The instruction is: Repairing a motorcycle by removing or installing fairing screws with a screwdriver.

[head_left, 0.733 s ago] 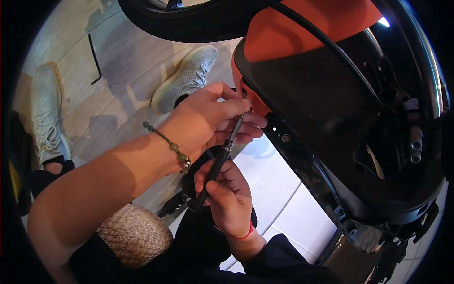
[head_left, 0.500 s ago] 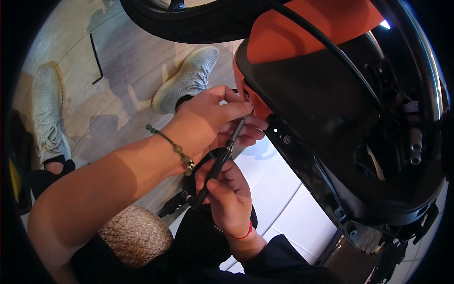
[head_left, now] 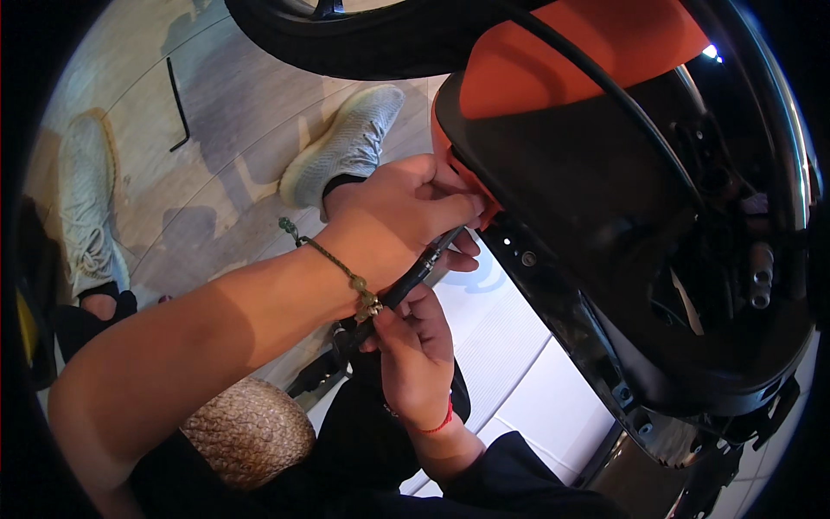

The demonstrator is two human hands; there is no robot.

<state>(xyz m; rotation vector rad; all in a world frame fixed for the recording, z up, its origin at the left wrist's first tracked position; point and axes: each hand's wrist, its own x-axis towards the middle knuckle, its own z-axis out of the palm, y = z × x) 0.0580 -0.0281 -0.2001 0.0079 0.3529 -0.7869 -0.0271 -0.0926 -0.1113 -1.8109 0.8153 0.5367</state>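
A slim black screwdriver (head_left: 410, 278) sits in my right hand (head_left: 417, 368), whose fingers and thumb close around the handle. It tilts up and to the right, and its tip is hidden behind the fingers of my left hand (head_left: 399, 206). Those left fingers are bent and pressed together at the lower corner of the orange and black body panel (head_left: 540, 147) of a scooter-like vehicle. Whatever they pinch there cannot be made out. A beaded green bracelet (head_left: 359, 283) on my left wrist hangs close to the screwdriver handle.
A black tyre (head_left: 363, 48) is at the top. On the wood-look floor lies a black hex key (head_left: 178, 108). Two light grey shoes (head_left: 346, 143) rest on the floor. A woven, round seat-like thing (head_left: 251, 424) is below my left forearm. A black cable (head_left: 605, 82) crosses the panel.
The screwdriver and my left fingers have moved slightly right, up against the panel's corner. The screwdriver's metal shaft, visible before, is now mostly covered by my left hand.
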